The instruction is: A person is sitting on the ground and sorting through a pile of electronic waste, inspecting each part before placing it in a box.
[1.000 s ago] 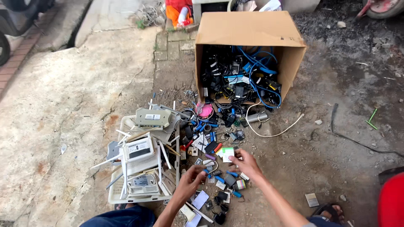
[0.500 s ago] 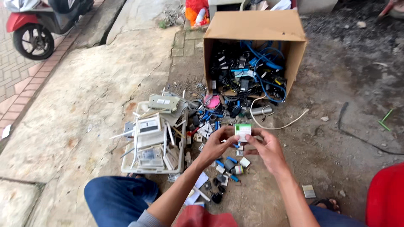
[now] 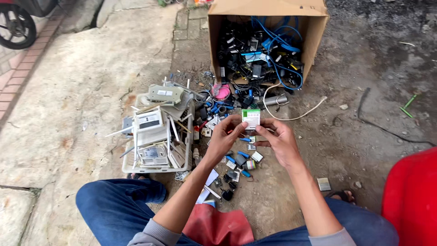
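So far both hands, the left hand (image 3: 224,136) and the right hand (image 3: 277,139), have their fingers pinching 1 small green-and-white card (image 3: 251,118) above the scattered small parts (image 3: 239,161), while the tipped cardboard box (image 3: 314,27) looks mostly full of cables.

Small green-white card (image 3: 251,118), upright, held above clutter.

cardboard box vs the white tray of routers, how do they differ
The cardboard box is brown, tipped on its side, spilling black adapters and blue cables. The white tray lies flat, stacked with white routers. The box lies farther from both hands than the tray. Both rest on the ground holding old electronics.
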